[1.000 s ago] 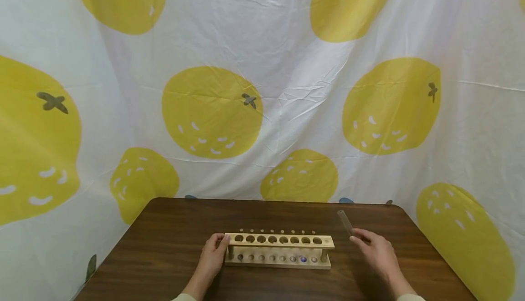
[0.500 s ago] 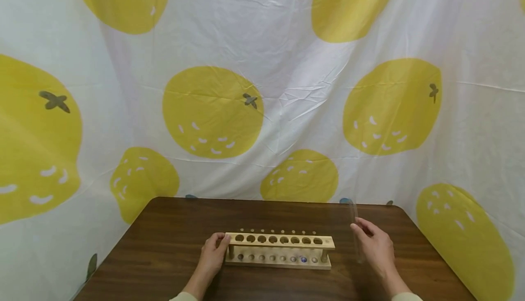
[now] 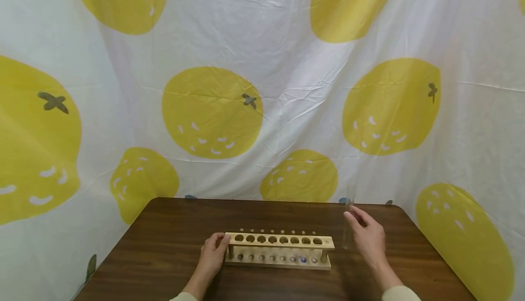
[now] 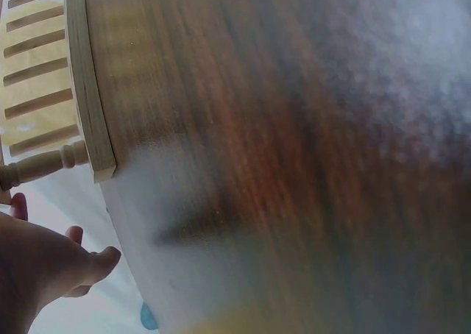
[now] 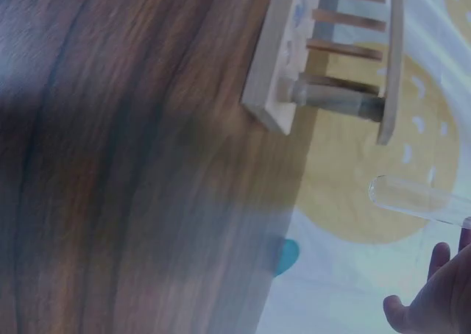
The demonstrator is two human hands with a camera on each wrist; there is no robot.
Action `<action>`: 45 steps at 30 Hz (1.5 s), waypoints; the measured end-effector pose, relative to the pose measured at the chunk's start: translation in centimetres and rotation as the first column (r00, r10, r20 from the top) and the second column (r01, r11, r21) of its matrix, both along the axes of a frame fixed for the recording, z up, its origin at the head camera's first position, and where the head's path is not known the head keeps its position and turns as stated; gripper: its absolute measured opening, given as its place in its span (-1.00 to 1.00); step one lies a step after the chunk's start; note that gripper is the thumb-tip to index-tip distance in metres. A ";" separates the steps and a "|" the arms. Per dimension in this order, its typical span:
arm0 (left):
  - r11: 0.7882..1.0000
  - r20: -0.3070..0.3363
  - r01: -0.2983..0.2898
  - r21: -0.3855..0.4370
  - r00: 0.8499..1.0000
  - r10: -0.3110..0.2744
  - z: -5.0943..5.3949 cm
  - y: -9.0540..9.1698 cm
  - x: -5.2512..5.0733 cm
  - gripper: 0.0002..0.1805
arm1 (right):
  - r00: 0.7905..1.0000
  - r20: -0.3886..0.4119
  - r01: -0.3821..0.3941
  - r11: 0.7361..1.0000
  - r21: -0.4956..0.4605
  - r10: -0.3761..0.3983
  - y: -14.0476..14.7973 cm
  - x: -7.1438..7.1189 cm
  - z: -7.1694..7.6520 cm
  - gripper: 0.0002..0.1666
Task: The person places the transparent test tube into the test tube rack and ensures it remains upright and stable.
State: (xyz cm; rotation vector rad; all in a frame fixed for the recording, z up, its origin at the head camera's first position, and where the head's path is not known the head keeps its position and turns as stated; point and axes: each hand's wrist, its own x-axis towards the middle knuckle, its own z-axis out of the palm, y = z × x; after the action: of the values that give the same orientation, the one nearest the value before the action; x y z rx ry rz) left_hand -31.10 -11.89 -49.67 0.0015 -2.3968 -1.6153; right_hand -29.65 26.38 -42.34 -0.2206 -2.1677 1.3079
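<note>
Behind everything hangs a white cloth backdrop (image 3: 287, 130) printed with big yellow lemons, reaching down to a dark brown wood-grain table (image 3: 160, 251). On the table stands a long, pale wooden rack (image 3: 278, 246), and just beyond its right end, raised off the table and close to upright, is a clear, thin-walled test tube (image 5: 412, 198). The right hand (image 3: 368, 233) pinches the tube between thumb and fingertips; the left hand (image 3: 212, 251) grips the left end of the rack's upper plank.

Only the head view takes in both hands, two pale sleeves (image 3: 401, 293) and the row of round holes along the upper plank. What it barely shows, the right wrist view makes plain: the tube's rounded, closed lower end, apart from the rack's end post. That view also shows wooden pegs along the rack, which the head view gives merely as a line of small round tips.

From the head, the tube almost melts into the table and cloth. Its upper part is cut off in the right wrist view, as is most of the grip. The left wrist view crops the left hand's contact with the plank. A blue spot (image 3: 303, 260) shows in the lower plank; what it is cannot be told.
</note>
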 end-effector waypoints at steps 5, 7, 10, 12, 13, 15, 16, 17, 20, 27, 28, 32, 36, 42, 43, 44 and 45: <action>1.000 -0.002 -0.005 -0.005 1.000 0.005 0.0 0.0 0.0 -0.58 | 0.999 -0.042 0.008 0.998 -0.054 -0.011 -0.8 -0.2 0.6 -0.52; 1.000 0.002 -0.002 -0.004 1.000 0.002 0.0 0.0 0.0 -0.57 | 0.998 -0.061 0.010 0.997 -0.076 -0.014 -1.2 -0.3 0.8 -0.54; 1.000 0.009 0.001 -0.004 1.000 -0.001 0.0 -0.1 0.0 -0.56 | 0.996 -0.094 0.001 0.996 -0.094 -0.010 -1.7 -0.3 1.1 -0.58; 1.000 0.015 0.003 -0.003 1.000 -0.003 0.0 -0.1 0.0 -0.55 | 0.993 -0.115 -0.015 0.994 -0.104 0.003 -2.0 -0.3 1.2 -0.60; 1.000 0.015 0.002 -0.003 1.000 -0.002 0.0 -0.1 0.0 -0.55 | 0.992 -0.122 -0.023 0.994 -0.107 0.010 -2.1 -0.3 1.2 -0.60; 1.000 0.016 0.004 -0.003 1.000 -0.004 0.1 -0.1 0.0 -0.55 | 0.991 -0.132 -0.037 0.992 -0.117 0.021 -2.4 -0.3 1.2 -0.61; 1.000 0.016 0.005 -0.003 1.000 -0.005 0.1 -0.1 0.0 -0.55 | 0.990 -0.135 -0.044 0.991 -0.125 0.027 -2.6 -0.2 1.2 -0.61; 1.000 0.015 0.006 -0.003 1.000 -0.006 0.1 -0.1 0.0 -0.54 | 0.990 -0.139 -0.053 0.990 -0.132 0.034 -2.7 -0.2 1.3 -0.61; 1.000 0.011 0.006 -0.003 1.000 -0.006 0.0 -0.1 -0.1 -0.55 | 0.988 -0.144 -0.070 0.986 -0.151 0.049 -3.1 -0.2 1.3 -0.61; 1.000 0.000 0.003 -0.005 1.000 -0.003 -0.1 -0.1 -0.1 -0.57 | 0.987 -0.142 -0.099 0.983 -0.156 0.077 -3.8 -0.1 1.2 -0.61; 1.000 -0.001 0.001 -0.005 1.000 -0.001 -0.1 -0.1 -0.1 -0.57 | 0.987 -0.141 -0.101 0.983 -0.155 0.079 -3.9 -0.1 1.2 -0.61; 1.000 -0.010 -0.010 -0.018 1.000 0.009 -0.1 -0.1 -0.1 -0.58 | 0.986 -0.141 -0.116 0.981 -0.154 0.094 -4.2 -0.1 1.2 -0.59; 0.999 -0.023 -0.023 -0.029 0.999 0.023 -0.1 -0.1 0.0 -0.59 | 0.984 -0.142 -0.130 0.980 -0.153 0.108 -4.6 -0.1 1.3 -0.57; 0.999 -0.022 -0.023 -0.029 1.000 0.022 -0.1 -0.1 0.0 -0.60 | 0.983 -0.135 -0.147 0.976 -0.163 0.126 -5.1 0.0 1.3 -0.57; 0.999 -0.020 -0.022 -0.027 1.000 0.022 -0.1 0.0 0.0 -0.60 | 0.983 -0.131 -0.149 0.975 -0.162 0.129 -5.2 0.0 1.2 -0.57; 0.999 -0.018 -0.021 -0.025 1.000 0.021 -0.1 0.0 0.1 -0.60 | 0.983 -0.125 -0.151 0.976 -0.158 0.132 -5.2 0.0 1.2 -0.57; 0.999 -0.020 -0.021 -0.027 1.000 0.020 -0.1 -0.1 0.1 -0.60 | 0.984 -0.117 -0.152 0.976 -0.158 0.134 -5.2 0.0 1.1 -0.58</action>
State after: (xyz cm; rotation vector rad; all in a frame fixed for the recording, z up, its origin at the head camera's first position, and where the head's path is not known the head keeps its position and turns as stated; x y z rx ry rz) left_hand -31.04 -11.95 -49.76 0.0046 -2.3955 -1.5665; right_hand -29.64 21.16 -41.22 -0.0591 -2.0177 1.5482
